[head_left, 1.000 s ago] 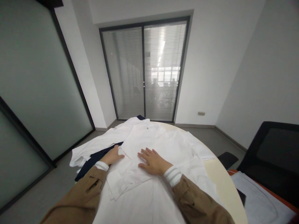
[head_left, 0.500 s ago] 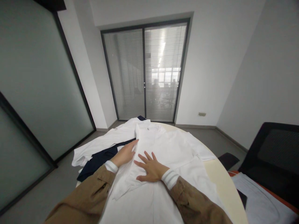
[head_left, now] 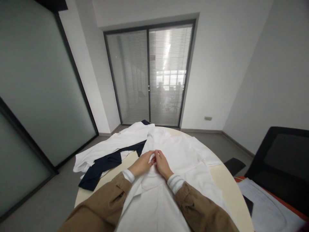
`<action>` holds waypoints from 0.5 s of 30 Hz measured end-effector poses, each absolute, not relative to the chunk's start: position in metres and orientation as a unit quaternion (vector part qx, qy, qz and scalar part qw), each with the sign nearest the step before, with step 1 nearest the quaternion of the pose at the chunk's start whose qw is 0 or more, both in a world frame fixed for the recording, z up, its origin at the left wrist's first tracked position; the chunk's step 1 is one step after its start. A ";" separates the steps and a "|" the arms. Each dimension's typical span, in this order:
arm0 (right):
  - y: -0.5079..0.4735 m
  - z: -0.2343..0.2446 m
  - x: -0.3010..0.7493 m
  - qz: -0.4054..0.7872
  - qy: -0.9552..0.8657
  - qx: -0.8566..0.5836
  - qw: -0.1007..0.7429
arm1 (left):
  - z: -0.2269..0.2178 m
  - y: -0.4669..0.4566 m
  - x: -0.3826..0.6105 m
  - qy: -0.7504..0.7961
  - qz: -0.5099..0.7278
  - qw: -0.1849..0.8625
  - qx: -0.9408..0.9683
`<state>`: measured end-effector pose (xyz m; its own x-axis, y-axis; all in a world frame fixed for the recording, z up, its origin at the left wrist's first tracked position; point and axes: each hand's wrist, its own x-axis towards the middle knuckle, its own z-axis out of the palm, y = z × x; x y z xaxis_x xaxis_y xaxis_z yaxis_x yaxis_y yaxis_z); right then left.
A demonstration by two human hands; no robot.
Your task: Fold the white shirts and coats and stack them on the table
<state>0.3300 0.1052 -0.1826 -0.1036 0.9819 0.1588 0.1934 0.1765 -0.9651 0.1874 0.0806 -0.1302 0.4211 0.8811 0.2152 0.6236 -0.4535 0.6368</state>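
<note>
And there at the far side, dark-framed glazing (head_left: 149, 77) with slatted blinds (head_left: 130, 83), light glowing brightest through the right pane! Frosted glass (head_left: 41, 80) towers on the left, pale wall (head_left: 222, 71) fills the right, grey floor (head_left: 214, 140) below, and near right, a black chair (head_left: 282, 154) beside the cream table (head_left: 234, 193).

A plain white garment (head_left: 183, 161) lies spread lengthwise on the table (head_left: 236, 193), its right side mostly flat with a sleeve stretched outward, its left edge drawn inward, creased and gathered mid-length.
</note>
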 end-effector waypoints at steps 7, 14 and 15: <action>0.108 -0.189 0.332 0.409 -0.632 -0.508 0.419 | -0.131 0.061 0.176 0.537 0.157 0.236 0.794; 0.111 -0.192 0.332 0.420 -0.610 -0.486 0.464 | -0.087 0.033 0.154 0.553 -0.108 0.178 0.807; 0.112 -0.192 0.332 0.421 -0.606 -0.488 0.466 | -0.082 0.031 0.152 0.528 -0.117 0.208 0.815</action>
